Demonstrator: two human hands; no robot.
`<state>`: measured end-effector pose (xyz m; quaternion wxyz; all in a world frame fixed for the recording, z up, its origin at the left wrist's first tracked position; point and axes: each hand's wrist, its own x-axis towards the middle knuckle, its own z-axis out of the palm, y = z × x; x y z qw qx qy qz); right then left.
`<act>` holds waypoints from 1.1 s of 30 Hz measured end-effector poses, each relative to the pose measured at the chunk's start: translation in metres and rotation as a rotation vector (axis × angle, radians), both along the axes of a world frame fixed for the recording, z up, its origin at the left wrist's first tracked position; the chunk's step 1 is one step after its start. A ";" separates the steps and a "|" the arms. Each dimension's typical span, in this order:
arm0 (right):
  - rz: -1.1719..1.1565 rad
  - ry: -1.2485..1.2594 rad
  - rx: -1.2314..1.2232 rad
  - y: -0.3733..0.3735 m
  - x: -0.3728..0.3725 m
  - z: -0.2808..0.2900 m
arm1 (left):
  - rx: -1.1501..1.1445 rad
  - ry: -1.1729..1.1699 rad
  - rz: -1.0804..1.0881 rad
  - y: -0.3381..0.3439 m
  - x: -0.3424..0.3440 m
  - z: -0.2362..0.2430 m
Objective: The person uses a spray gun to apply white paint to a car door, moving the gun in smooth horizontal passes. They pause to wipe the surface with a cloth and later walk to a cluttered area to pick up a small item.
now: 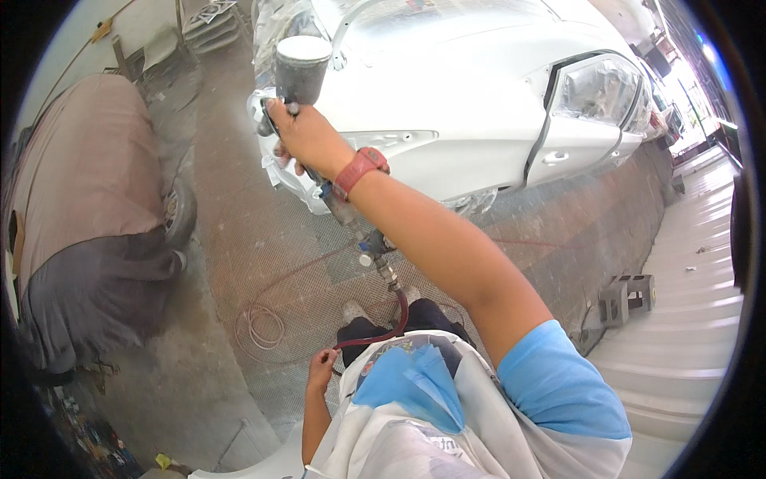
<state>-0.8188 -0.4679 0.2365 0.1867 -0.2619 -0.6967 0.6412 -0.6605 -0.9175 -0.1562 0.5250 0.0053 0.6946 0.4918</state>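
My right hand, with a red watch on its wrist, is closed round the handle of a spray gun. The gun has a dark cup with a white top and is held out over the front corner of a white car. Below the grip hang a metal fitting and a small valve, joined to a dark red air hose. Near my waist, my left hand pinches that hose. Plastic film covers the car's windows, and its front end is partly hidden behind my hand and the gun.
A vehicle under a brown and dark cover stands at the left, one wheel showing. Thin hose lies coiled on the floor grating. At the right are a grey plastic step stool and a corrugated white panel.
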 end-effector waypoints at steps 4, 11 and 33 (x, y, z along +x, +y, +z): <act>-0.052 0.074 -0.104 0.035 0.008 0.010 | 0.061 0.068 -0.131 0.018 -0.013 0.023; -0.350 -0.155 0.243 0.118 0.142 0.036 | 0.092 0.042 -0.463 0.085 -0.032 0.080; -1.073 -0.287 0.520 0.332 0.384 0.060 | 0.250 0.257 -0.646 0.232 0.014 0.159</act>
